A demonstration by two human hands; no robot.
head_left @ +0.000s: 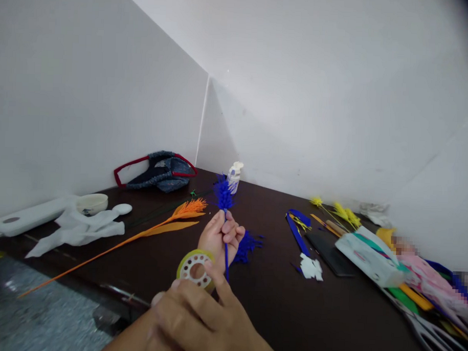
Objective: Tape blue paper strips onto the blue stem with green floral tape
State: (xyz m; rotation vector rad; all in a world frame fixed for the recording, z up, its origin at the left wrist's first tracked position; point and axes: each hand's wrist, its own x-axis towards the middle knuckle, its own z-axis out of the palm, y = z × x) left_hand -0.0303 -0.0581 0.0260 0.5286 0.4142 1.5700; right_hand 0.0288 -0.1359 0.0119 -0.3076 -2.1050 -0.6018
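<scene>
My left hand [221, 236] pinches the thin blue stem of a blue artificial flower spike [223, 193], held upright just below its bristly head. In front of it, my right hand [209, 318] is curled across my left forearm. Its index finger touches a roll of clear yellowish tape [195, 269] with a white holed core, by my left wrist; the thumb is not clearly visible. Behind my left hand lies a heap of blue bristly pieces [247, 246]. An orange artificial flower stalk [155, 228] with orange leaves rests to the left.
A white glue gun [33, 217], a bowl [93, 203] and crumpled white sheet material stand left. At the back are a denim bag [161, 170] and a small white figure [236, 176]. Rightward lie blue strips [299, 236], white scraps [311, 267], yellow flower spikes [346, 214], packets and scissors [432, 326].
</scene>
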